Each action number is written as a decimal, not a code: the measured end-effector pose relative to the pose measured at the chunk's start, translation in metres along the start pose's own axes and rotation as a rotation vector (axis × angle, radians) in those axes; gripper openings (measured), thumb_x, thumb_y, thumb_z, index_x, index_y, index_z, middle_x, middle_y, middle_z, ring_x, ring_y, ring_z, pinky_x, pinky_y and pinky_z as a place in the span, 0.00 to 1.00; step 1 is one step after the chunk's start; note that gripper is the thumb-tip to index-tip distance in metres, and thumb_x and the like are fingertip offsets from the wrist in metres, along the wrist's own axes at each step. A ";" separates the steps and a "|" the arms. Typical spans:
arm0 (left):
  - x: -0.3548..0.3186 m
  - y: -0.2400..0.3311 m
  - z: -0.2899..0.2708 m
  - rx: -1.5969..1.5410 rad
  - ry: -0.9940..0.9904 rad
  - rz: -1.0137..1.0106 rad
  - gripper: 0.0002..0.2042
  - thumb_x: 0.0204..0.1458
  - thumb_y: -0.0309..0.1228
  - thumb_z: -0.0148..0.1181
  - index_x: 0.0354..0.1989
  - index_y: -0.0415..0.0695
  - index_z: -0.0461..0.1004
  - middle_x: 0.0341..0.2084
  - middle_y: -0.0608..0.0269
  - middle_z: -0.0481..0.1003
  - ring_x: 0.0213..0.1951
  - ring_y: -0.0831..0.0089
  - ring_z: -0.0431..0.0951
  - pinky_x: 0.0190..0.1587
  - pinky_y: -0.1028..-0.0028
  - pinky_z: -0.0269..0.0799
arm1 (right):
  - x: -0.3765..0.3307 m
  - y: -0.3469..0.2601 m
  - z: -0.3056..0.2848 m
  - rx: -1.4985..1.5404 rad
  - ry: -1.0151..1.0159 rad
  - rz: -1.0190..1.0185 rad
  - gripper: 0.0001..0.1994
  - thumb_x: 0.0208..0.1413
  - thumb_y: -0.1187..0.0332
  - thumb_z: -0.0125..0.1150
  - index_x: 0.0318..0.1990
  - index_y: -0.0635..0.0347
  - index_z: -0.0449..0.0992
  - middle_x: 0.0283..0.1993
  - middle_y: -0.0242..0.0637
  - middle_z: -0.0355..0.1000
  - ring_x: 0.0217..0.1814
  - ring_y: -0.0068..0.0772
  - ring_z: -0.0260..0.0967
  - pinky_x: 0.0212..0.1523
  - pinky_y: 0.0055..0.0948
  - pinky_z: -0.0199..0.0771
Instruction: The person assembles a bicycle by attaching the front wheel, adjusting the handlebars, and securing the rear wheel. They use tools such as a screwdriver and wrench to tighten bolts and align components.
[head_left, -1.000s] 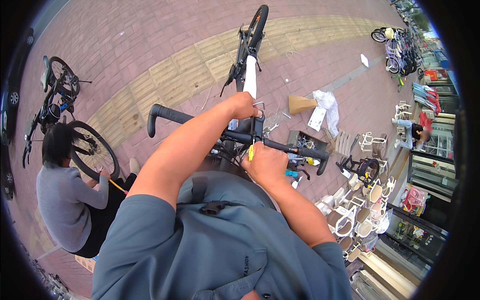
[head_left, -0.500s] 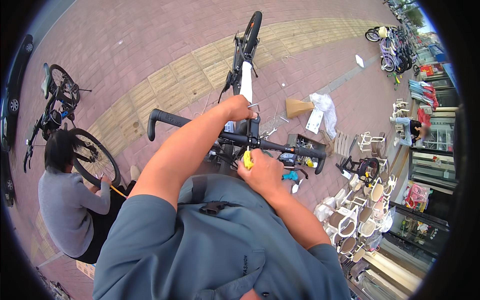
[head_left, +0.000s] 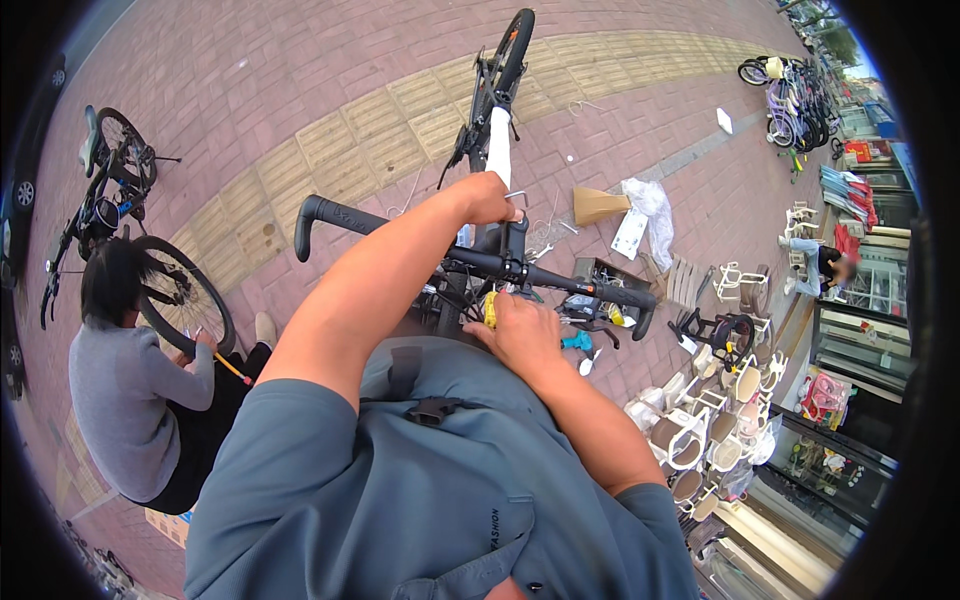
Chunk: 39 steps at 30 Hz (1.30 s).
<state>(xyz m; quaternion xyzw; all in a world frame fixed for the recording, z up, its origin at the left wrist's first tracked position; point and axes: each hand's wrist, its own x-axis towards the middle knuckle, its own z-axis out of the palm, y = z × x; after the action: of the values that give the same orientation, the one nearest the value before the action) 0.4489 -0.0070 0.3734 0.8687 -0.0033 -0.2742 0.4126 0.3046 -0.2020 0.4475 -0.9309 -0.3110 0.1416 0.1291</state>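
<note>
A bicycle with drop handlebars [head_left: 460,257] stands in front of me, its top tube wrapped in white [head_left: 498,145]. My left hand [head_left: 488,198] is closed at the top of the stem [head_left: 514,243], around a bent metal hex key [head_left: 516,196] whose end sticks out past the fingers. Just below the handlebar clamp, my right hand [head_left: 528,333] grips a yellow-handled tool [head_left: 490,309]. Its tip and exact kind are hidden at the clamp. Under the bar, part of the front wheel [head_left: 452,305] shows.
To the left, a person in grey [head_left: 135,400] crouches by another bicycle [head_left: 180,290], holding something yellow. Beyond the bar's right side lie an open toolbox [head_left: 605,275], cardboard [head_left: 600,206] and plastic wrap [head_left: 655,225]. White child seats [head_left: 690,440] crowd the right by the shopfront.
My left hand and the handlebar stem have shifted slightly in view. My right hand has turned a little around the yellow handle, so less of it shows.
</note>
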 end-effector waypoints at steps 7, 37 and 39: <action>0.000 0.002 0.000 0.006 0.006 0.021 0.20 0.51 0.48 0.70 0.38 0.42 0.86 0.34 0.50 0.83 0.39 0.56 0.82 0.45 0.61 0.76 | 0.010 -0.011 -0.009 -0.021 -0.112 0.089 0.30 0.45 0.45 0.75 0.36 0.66 0.75 0.32 0.50 0.80 0.35 0.55 0.80 0.34 0.49 0.79; 0.000 0.000 -0.001 -0.018 0.021 0.049 0.18 0.51 0.44 0.70 0.37 0.40 0.86 0.30 0.53 0.83 0.33 0.60 0.81 0.40 0.63 0.76 | 0.022 -0.012 -0.017 -0.263 -0.191 -0.114 0.14 0.50 0.62 0.70 0.36 0.60 0.75 0.34 0.44 0.77 0.38 0.43 0.81 0.37 0.42 0.80; -0.001 0.000 -0.002 -0.023 0.012 0.048 0.18 0.51 0.45 0.70 0.37 0.41 0.86 0.30 0.52 0.83 0.34 0.60 0.81 0.41 0.62 0.75 | 0.017 -0.012 -0.017 -0.303 -0.135 -0.203 0.09 0.52 0.65 0.65 0.36 0.60 0.76 0.35 0.44 0.76 0.39 0.43 0.79 0.40 0.41 0.77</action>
<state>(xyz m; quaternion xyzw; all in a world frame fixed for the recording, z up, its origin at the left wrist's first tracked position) 0.4490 -0.0056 0.3747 0.8652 -0.0183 -0.2590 0.4291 0.3166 -0.1845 0.4639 -0.8919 -0.4289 0.1417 -0.0200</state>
